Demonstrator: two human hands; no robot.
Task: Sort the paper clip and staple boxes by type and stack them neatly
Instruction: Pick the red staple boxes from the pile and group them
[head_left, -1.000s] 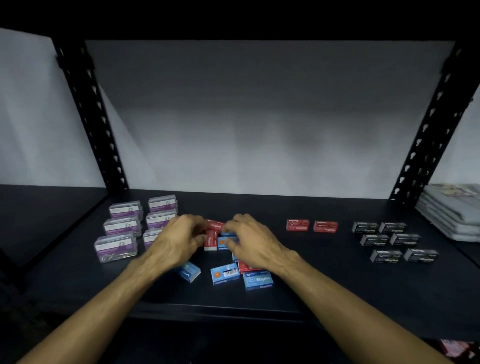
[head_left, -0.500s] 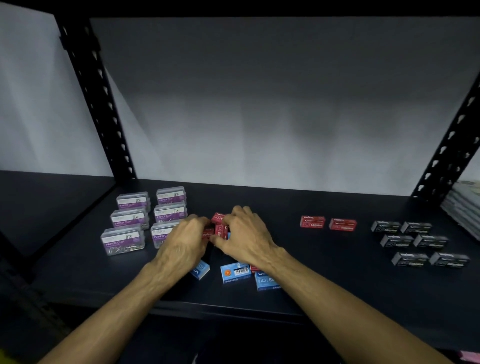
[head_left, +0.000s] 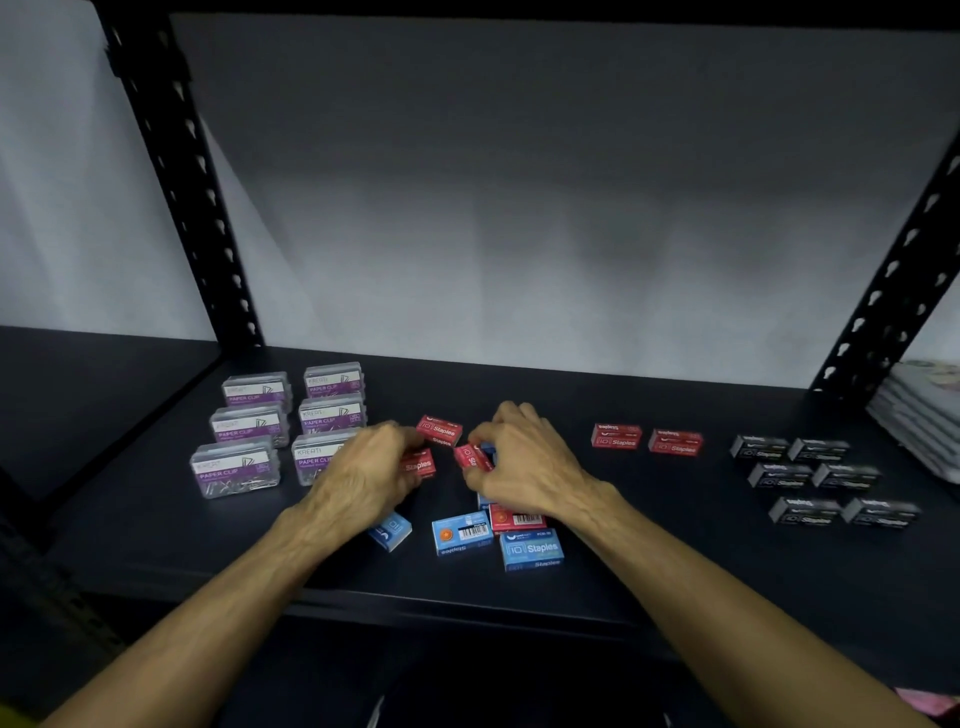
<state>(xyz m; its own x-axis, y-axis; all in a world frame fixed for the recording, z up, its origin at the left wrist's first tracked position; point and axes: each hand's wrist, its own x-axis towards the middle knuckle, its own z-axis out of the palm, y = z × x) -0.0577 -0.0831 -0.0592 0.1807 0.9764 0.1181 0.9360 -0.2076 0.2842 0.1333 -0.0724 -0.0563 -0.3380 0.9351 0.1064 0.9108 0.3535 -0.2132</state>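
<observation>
The step in hand looks like pulling the red staple boxes out of the mixed pile (head_left: 467, 499) at the middle of the shelf (head_left: 649, 561). The left hand (head_left: 371, 470) curls its fingers round one red box (head_left: 420, 464) at the pile's left edge, and the right hand (head_left: 524, 462) pinches another red box (head_left: 471, 458), tilted, at the pile's far side. A third red box (head_left: 440, 429) lies just behind both hands, untouched. On the near side of the pile lie three blue boxes (head_left: 461, 532), and a red box (head_left: 517, 518) lies bottom up, partly under the right wrist. Left of the pile the paper clip boxes (head_left: 291, 428) are grouped in two rows. Right of the pile two red boxes (head_left: 647, 441) sit side by side, and farther right six black boxes (head_left: 821, 480) are laid in pairs. Judging from this, paper clips and black staples are already sorted, while red and blue are still mixed. The next move calls for carrying both held boxes right to the red pair and setting them down squarely, without nudging that pair out of line. The blue boxes would then need a spot of their own.
</observation>
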